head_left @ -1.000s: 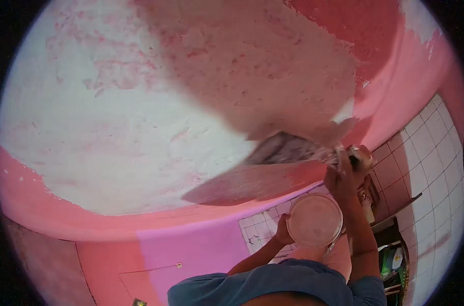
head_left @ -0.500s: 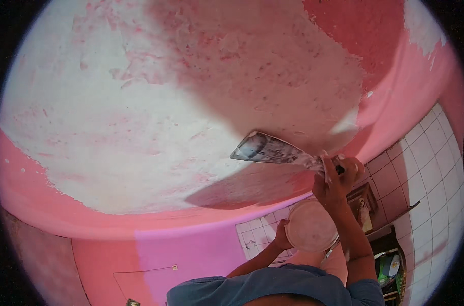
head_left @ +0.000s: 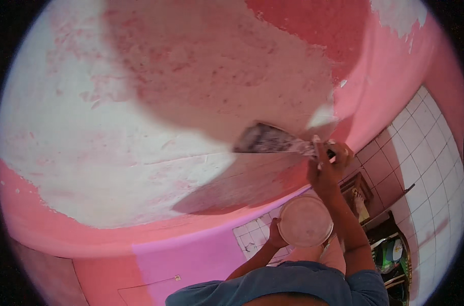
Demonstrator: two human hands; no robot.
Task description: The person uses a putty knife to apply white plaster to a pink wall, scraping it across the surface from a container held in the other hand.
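Note:
My right hand is closed around the handle of a wide putty knife. Its blade, smeared with whitish filler and slightly blurred, points left at the pink wall, which is partly coated in white. Blade and wall look to be touching, though the exact contact is hard to make out. Lower down, my left hand grips the left side of a round, pale tub in front of my body. Most of the left fingers are hidden by the tub, and its contents cannot be told apart.
White floor tiles run along the right. On them stand a wooden frame-like object and a dark-edged container holding a green item. A pink and purple wall with a small socket lies at lower left.
The putty knife and my right hand have shifted slightly left and up in the picture, while the whole view has turned a little. A thin ridge line now shows on the coating left of the blade.

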